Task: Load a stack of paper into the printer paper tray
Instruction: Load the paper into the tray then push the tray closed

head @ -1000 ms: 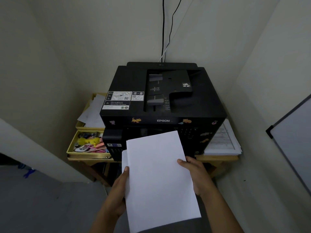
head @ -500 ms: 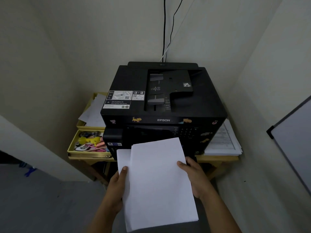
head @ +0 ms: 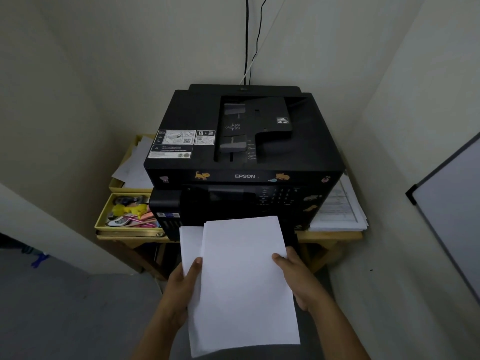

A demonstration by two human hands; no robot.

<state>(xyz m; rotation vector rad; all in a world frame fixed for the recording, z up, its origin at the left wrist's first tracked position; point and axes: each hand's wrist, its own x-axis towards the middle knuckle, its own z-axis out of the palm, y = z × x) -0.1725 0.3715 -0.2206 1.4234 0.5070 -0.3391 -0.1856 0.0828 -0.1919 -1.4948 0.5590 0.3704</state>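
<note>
Both hands grip paper stack [head: 244,281]: left hand [head: 181,287] clamps left edge, thumb on top; right hand [head: 298,279] clamps right edge. Stack hangs just in front of Epson printer [head: 244,152], far edge at lower front; paper tray itself hidden under sheets.

Risks, as judgement:
- sheets already fanned at left, so uneven edge may catch at slot
- thin flexible sheets may sag or buckle if pushed

Printer: matte black plastic, boxy, cat stickers. Paper: smooth, white.

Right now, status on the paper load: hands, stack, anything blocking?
Left hand and right hand grip the paper stack by its sides. Stack at the printer front, low. Tray hidden behind the stack; no blocker seen.
</note>
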